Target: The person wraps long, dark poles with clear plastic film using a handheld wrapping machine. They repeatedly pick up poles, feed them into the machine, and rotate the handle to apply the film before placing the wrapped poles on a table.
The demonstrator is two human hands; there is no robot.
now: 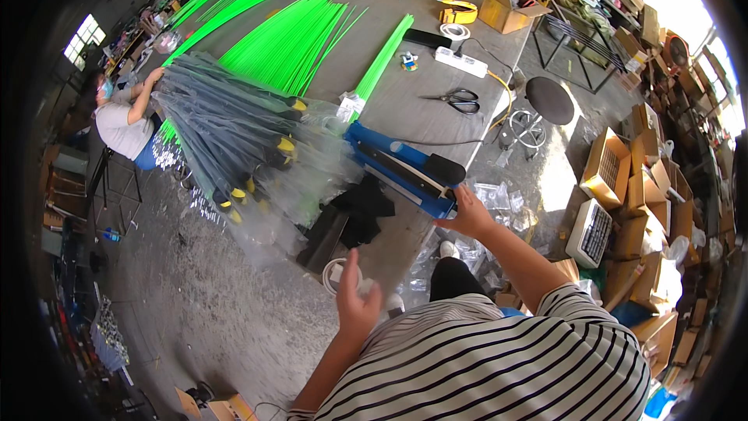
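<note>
My right hand [472, 214] grips the near end of a blue hand-operated heat sealer [403, 167] with a black-ended arm, lying near the table's right side. My left hand [358, 301] is raised over the near table edge, fingers and thumb apart, holding nothing. Just beyond it are a black cloth [365, 204] and a white roll [333, 274]. Left of the sealer, long dark grey pieces in clear plastic sleeves [234, 121] fan across the table, with yellow-and-black parts at their near ends. A narrow bundle of green rods [382, 66] points away from the sealer.
Black-handled scissors [461, 100], a white power strip [461, 62] and cables lie on the table [421, 113]. More green rods [284, 43] spread farther back. A person [128, 121] reaches toward the bundle at left. A round stool [549, 100] and cardboard boxes [605, 171] stand to the right.
</note>
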